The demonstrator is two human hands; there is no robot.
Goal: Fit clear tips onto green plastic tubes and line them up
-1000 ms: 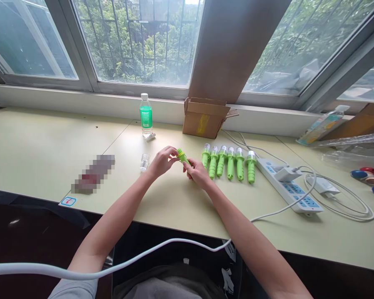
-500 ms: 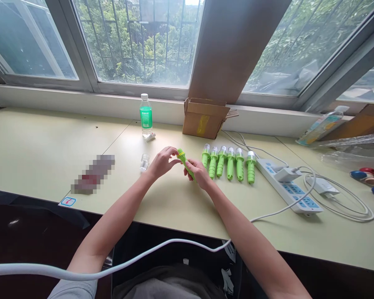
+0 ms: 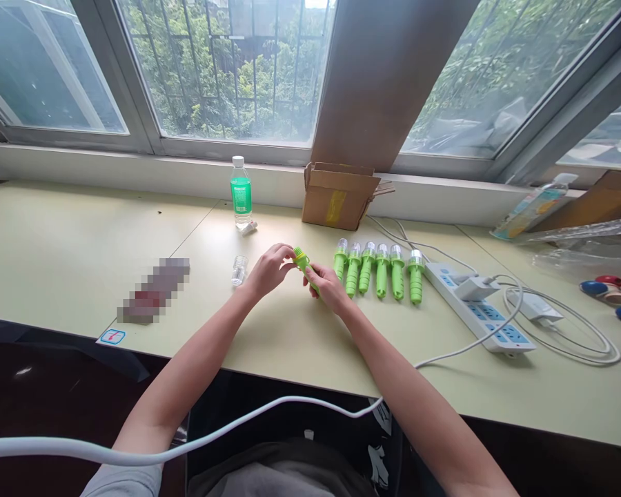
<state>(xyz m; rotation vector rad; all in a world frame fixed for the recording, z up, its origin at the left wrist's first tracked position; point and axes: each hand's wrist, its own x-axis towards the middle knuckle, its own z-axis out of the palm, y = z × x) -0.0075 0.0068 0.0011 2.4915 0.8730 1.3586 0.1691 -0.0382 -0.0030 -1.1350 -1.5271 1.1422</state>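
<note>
Both my hands meet over the middle of the pale table [image 3: 290,331]. My right hand [image 3: 327,287] is closed round the body of a green plastic piece [image 3: 303,262], which points up and to the left. My left hand [image 3: 269,269] pinches the piece's top end with its fingertips. A small clear cap [image 3: 239,269] stands on the table just left of my left hand. To the right of my right hand lies a row of several green pieces with clear caps [image 3: 377,273].
A green-labelled water bottle [image 3: 241,192] and an open cardboard box [image 3: 336,195] stand by the window sill. A white power strip [image 3: 479,312] with plugs and coiled cables lies at the right. A blurred-out flat object [image 3: 154,290] lies at the left. A white cable [image 3: 238,421] hangs below the table edge.
My hands stay together on the green piece and shift only slightly; the piece tilts a little between the frames.
</note>
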